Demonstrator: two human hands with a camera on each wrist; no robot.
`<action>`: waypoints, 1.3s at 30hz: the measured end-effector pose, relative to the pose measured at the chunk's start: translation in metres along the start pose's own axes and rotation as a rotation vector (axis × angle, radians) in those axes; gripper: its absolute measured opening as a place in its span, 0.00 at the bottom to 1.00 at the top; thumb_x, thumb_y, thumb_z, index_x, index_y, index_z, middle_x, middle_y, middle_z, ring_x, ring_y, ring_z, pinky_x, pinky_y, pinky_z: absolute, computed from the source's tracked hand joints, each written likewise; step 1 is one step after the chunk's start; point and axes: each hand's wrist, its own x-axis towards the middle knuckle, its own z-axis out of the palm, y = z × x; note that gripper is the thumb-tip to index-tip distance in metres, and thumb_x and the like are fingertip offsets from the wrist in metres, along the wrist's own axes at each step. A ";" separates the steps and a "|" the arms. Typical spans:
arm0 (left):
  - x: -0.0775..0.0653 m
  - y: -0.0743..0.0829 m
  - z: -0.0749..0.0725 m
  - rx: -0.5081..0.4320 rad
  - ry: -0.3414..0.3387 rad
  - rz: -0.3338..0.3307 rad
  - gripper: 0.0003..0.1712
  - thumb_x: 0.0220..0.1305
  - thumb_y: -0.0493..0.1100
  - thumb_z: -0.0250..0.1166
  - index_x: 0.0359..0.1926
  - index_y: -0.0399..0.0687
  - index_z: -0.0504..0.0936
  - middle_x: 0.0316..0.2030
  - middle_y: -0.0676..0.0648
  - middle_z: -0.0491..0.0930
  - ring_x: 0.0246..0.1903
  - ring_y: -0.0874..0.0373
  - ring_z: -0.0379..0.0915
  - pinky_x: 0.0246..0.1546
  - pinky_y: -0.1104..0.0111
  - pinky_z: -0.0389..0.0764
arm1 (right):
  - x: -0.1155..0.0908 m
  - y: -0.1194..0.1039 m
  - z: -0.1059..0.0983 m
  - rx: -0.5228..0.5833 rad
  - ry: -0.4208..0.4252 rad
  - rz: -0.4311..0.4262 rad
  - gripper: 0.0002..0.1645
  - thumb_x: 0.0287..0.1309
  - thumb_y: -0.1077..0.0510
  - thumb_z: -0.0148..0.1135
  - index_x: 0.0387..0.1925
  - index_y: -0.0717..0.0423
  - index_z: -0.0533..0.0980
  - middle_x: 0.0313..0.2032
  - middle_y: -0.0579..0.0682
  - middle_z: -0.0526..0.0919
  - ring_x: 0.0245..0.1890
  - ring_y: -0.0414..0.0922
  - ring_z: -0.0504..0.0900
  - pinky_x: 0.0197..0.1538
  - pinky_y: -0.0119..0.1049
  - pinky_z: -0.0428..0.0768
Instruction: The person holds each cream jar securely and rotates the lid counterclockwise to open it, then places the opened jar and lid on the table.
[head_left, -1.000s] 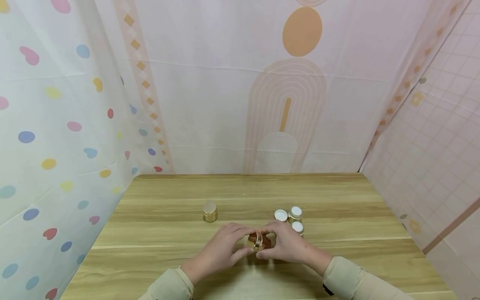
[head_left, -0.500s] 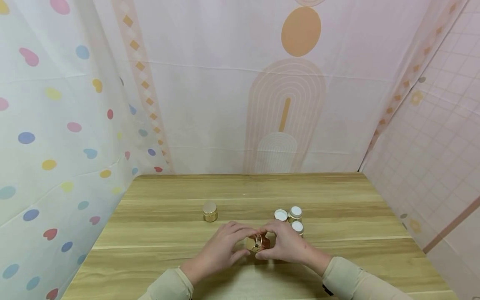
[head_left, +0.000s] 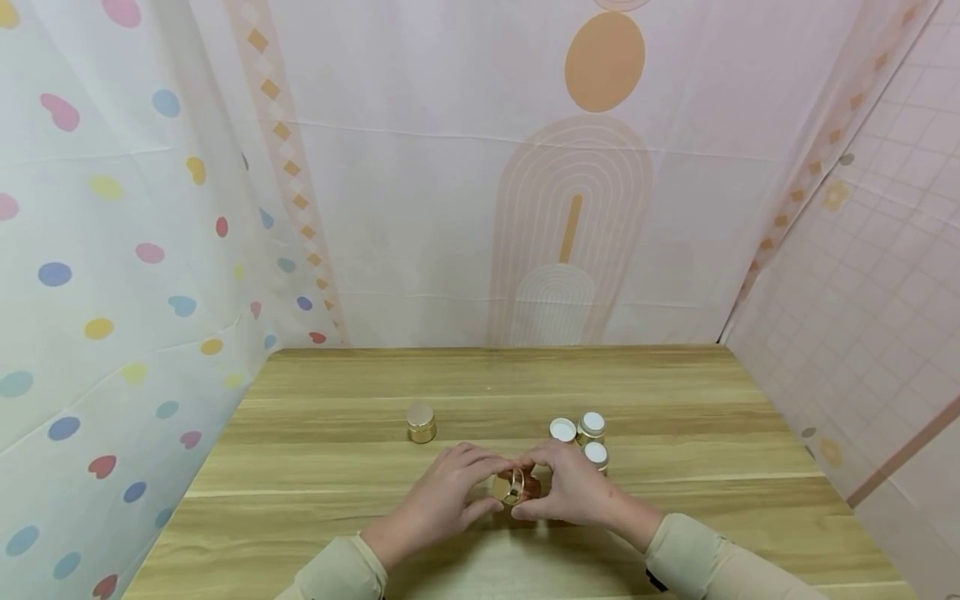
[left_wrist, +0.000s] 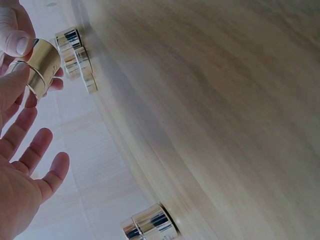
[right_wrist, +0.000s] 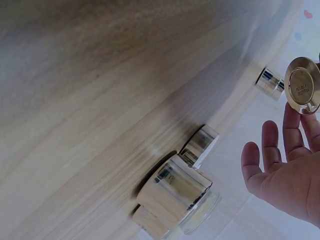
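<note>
Jar work: both hands meet on the jar (head_left: 513,488), one at each end, so the step in hand looks like working its two parts at the seam; whether by turning or pressing, I cannot tell
Seam: as I judge it, a next move here calls for one end kept steady and square while the other shifts, since the shiny side looks easy to slip on
Spare jar: the gold spare jar (head_left: 422,425) stands upright on the table (head_left: 322,492), at ten o'clock from the held jar and well apart from both hands
Left hand: the left hand (head_left: 452,493) pinches the held jar's left end, index finger near twelve o'clock and thumb near eight, the other fingers spread loose
Held jar: tilted onto its side above the table, seam between the hands, matte disc facing nine o'clock, stamped base facing three
Right hand: the right hand (head_left: 573,487) grasps the base end, index finger near twelve o'clock and thumb near six
White group: the cap (head_left: 562,430), far pot (head_left: 592,424) and near pot (head_left: 596,455) sit close together around two o'clock from the held jar, just beyond the right hand
</note>
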 end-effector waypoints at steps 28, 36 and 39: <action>-0.003 0.001 -0.001 -0.045 -0.077 -0.144 0.31 0.66 0.61 0.74 0.64 0.54 0.83 0.55 0.56 0.87 0.59 0.57 0.78 0.67 0.51 0.76 | -0.001 -0.002 0.002 -0.051 0.009 -0.030 0.24 0.47 0.45 0.88 0.46 0.43 0.87 0.42 0.33 0.89 0.47 0.34 0.82 0.52 0.35 0.83; -0.003 0.001 -0.001 -0.016 -0.035 -0.069 0.39 0.57 0.56 0.80 0.69 0.58 0.81 0.60 0.55 0.87 0.61 0.55 0.79 0.66 0.49 0.78 | -0.002 -0.001 0.001 -0.022 -0.013 0.017 0.28 0.48 0.47 0.88 0.51 0.45 0.87 0.45 0.36 0.89 0.50 0.35 0.83 0.56 0.35 0.83; -0.002 0.000 -0.001 -0.001 -0.016 -0.023 0.36 0.57 0.52 0.81 0.67 0.60 0.82 0.59 0.57 0.87 0.60 0.57 0.79 0.64 0.52 0.78 | -0.002 -0.001 0.000 -0.027 -0.017 0.020 0.28 0.48 0.46 0.87 0.52 0.46 0.87 0.45 0.37 0.89 0.50 0.35 0.82 0.55 0.36 0.84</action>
